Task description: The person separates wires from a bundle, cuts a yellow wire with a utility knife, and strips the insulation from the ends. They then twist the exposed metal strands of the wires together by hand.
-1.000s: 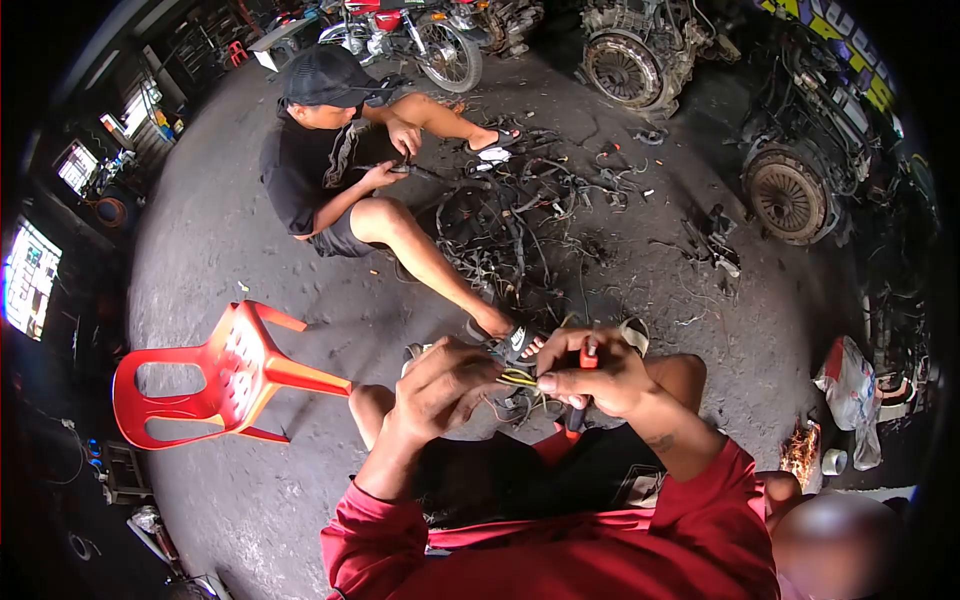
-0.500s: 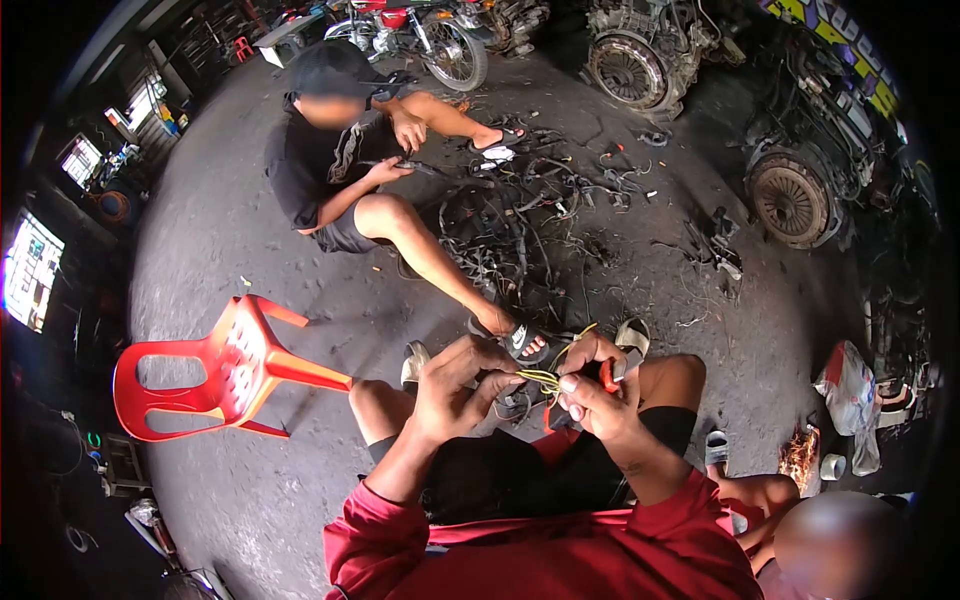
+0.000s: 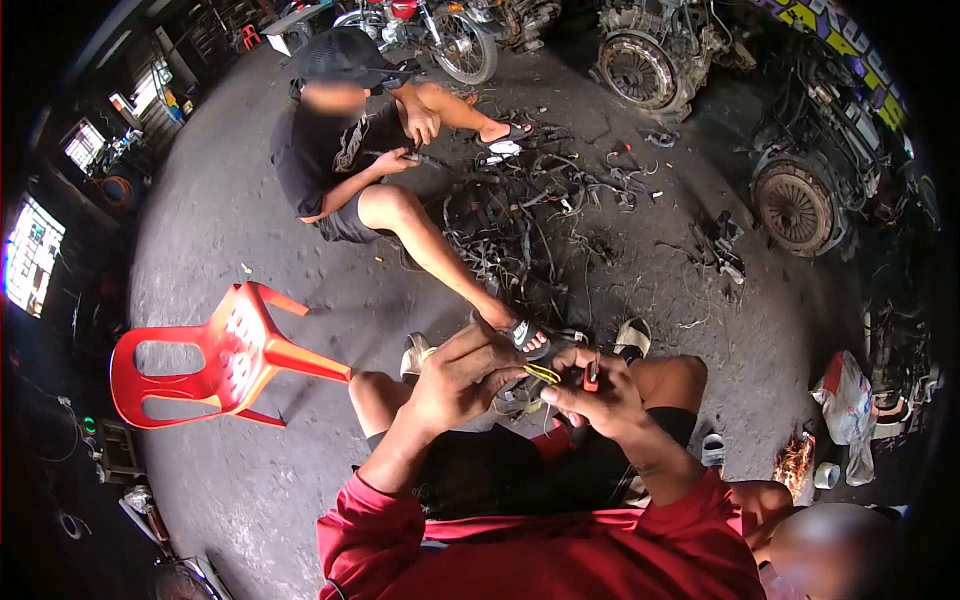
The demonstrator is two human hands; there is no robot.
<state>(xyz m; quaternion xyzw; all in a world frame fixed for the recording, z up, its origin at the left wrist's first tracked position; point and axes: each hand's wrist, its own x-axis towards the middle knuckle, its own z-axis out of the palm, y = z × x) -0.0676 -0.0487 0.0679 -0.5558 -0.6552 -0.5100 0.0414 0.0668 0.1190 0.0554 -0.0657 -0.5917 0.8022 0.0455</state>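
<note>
My left hand (image 3: 462, 375) pinches a thin bundle of yellow wires (image 3: 541, 372) in front of my lap. My right hand (image 3: 598, 400) is closed around a red-handled cutting tool (image 3: 591, 375), its tip right at the wires. Both hands meet above my knees and my sandalled feet. More dark wiring hangs below the hands, partly hidden by them.
A person in black sits on the floor ahead, handling a large tangle of wire harness (image 3: 520, 220). A tipped red plastic chair (image 3: 215, 360) lies at left. Engine and clutch parts (image 3: 795, 205) line the right, a motorcycle (image 3: 440, 30) at the back, another person at lower right.
My hands have shifted slightly and drawn closer; the yellow wires look shorter between them, and the red tool now stands more upright at the wires. The view tilted a little downward.
</note>
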